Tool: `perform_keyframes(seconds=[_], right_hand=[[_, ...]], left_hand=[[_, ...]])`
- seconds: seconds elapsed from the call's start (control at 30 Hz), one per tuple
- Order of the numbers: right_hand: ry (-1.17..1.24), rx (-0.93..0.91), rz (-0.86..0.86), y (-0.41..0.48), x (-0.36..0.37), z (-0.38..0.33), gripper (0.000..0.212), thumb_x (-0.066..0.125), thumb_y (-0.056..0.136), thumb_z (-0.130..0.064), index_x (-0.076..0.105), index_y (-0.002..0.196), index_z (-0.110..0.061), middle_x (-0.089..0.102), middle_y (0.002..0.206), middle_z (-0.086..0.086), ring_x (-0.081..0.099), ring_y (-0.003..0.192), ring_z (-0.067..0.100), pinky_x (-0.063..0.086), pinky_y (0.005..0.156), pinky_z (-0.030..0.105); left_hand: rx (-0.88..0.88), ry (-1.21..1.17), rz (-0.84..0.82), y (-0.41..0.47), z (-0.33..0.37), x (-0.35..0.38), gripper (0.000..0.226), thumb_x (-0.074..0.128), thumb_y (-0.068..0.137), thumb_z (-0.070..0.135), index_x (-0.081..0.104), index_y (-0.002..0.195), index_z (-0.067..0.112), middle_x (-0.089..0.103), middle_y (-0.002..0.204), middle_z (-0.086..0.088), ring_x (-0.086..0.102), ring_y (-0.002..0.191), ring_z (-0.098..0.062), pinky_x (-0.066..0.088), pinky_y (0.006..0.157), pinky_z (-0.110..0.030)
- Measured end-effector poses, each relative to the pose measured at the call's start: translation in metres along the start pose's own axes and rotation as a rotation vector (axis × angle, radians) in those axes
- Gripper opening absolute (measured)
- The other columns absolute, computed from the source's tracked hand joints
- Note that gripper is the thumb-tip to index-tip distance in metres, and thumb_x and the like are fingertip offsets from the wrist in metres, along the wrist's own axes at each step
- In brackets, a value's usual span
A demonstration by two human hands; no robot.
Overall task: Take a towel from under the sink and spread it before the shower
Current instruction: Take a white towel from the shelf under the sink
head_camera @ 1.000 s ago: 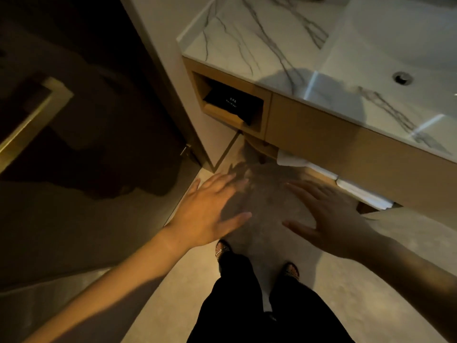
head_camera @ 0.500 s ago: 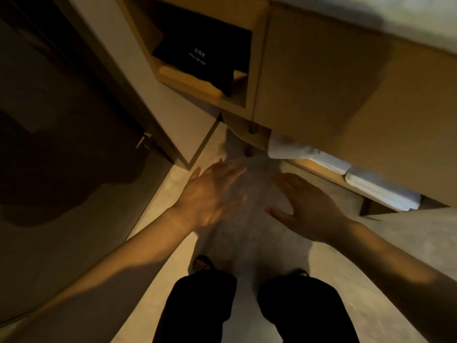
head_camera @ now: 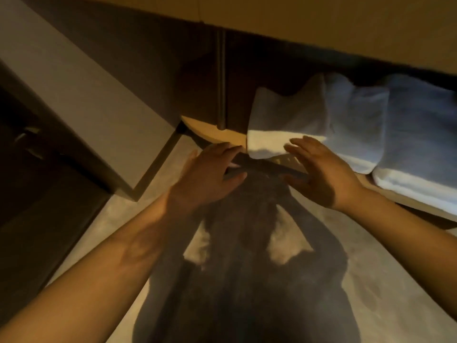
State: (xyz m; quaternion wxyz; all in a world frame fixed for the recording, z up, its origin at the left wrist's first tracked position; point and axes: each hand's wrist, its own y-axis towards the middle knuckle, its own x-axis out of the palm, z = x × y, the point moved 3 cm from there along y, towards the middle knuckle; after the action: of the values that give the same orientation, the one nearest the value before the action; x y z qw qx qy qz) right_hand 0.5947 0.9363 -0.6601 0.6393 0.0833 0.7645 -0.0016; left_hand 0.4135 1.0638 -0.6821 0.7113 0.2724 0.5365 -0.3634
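Note:
A folded white towel point(head_camera: 291, 120) lies at the left end of a low wooden shelf point(head_camera: 210, 128) under the vanity. My right hand point(head_camera: 319, 169) is spread open just in front of its near edge, fingertips at the towel's front. My left hand point(head_camera: 207, 174) is open too, fingers stretched toward the shelf edge left of the towel. Neither hand holds anything. A second folded white towel point(head_camera: 418, 134) lies on the shelf to the right.
The wooden vanity front point(head_camera: 309, 23) hangs close overhead. A pale wall panel point(head_camera: 81, 105) and a dark glass door point(head_camera: 29, 169) stand to the left. Beige floor point(head_camera: 371, 293) with my shadow spreads below.
The view has dropped low and close to the shelf. Both hands have moved forward from over the floor to the shelf's edge and the left towel.

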Motion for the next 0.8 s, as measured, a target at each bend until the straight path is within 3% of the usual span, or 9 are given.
perform_keyframes(seconds=[0.13, 0.23, 0.33, 0.47, 0.67, 0.8], right_hand=[[-0.151, -0.04, 0.146, 0.034, 0.016, 0.029, 0.064, 0.043, 0.082, -0.057, 0.052, 0.129, -0.016, 0.054, 0.132, 0.015, 0.048, 0.122, 0.038, 0.041, 0.097, 0.049], [-0.204, 0.04, 0.199, 0.052, 0.019, 0.051, 0.069, 0.04, 0.078, -0.067, 0.049, 0.132, -0.025, 0.046, 0.142, 0.008, 0.037, 0.133, 0.034, 0.028, 0.108, 0.056], [-0.17, 0.076, 0.176, 0.055, 0.026, 0.06, 0.076, 0.043, 0.073, -0.073, 0.05, 0.132, -0.026, 0.044, 0.143, 0.008, 0.036, 0.133, 0.032, 0.038, 0.104, 0.05], [-0.12, 0.088, 0.21, 0.046, 0.037, 0.055, 0.068, 0.073, 0.071, -0.05, 0.051, 0.13, -0.024, 0.053, 0.132, 0.014, 0.05, 0.116, 0.036, 0.047, 0.088, 0.046], [-0.075, -0.016, 0.282, 0.049, 0.063, 0.035, 0.061, 0.084, 0.063, -0.027, 0.062, 0.118, -0.014, 0.059, 0.124, 0.016, 0.055, 0.108, 0.04, 0.049, 0.085, 0.046], [-0.105, 0.019, 0.177, 0.046, 0.105, 0.013, 0.07, 0.088, 0.057, -0.03, 0.06, 0.12, -0.017, 0.062, 0.122, 0.014, 0.06, 0.105, 0.036, 0.051, 0.082, 0.047]], left_hand=[[0.046, -0.033, 0.097, 0.043, -0.009, 0.039, 0.065, 0.042, 0.086, 0.06, 0.029, 0.142, 0.03, 0.037, 0.148, 0.002, 0.036, 0.135, -0.019, 0.035, 0.107, -0.051], [0.0, -0.095, 0.099, 0.063, -0.011, 0.055, 0.065, 0.047, 0.087, 0.058, 0.025, 0.143, 0.034, 0.031, 0.151, 0.007, 0.029, 0.137, -0.016, 0.031, 0.11, -0.048], [-0.037, -0.182, 0.094, 0.06, -0.014, 0.069, 0.066, 0.046, 0.087, 0.058, 0.024, 0.144, 0.033, 0.031, 0.152, 0.006, 0.031, 0.137, -0.017, 0.033, 0.109, -0.048], [-0.026, -0.155, 0.108, 0.049, -0.024, 0.081, 0.069, 0.039, 0.083, 0.062, 0.023, 0.144, 0.033, 0.036, 0.149, 0.004, 0.042, 0.13, -0.019, 0.045, 0.101, -0.044], [-0.129, -0.132, 0.126, 0.039, -0.039, 0.069, 0.071, 0.047, 0.085, 0.059, 0.016, 0.145, 0.036, 0.026, 0.153, 0.006, 0.035, 0.134, -0.016, 0.041, 0.104, -0.037], [-0.179, -0.148, 0.144, 0.034, -0.045, 0.066, 0.072, 0.048, 0.086, 0.057, 0.016, 0.146, 0.032, 0.021, 0.154, 0.004, 0.035, 0.133, -0.015, 0.04, 0.101, -0.032]])
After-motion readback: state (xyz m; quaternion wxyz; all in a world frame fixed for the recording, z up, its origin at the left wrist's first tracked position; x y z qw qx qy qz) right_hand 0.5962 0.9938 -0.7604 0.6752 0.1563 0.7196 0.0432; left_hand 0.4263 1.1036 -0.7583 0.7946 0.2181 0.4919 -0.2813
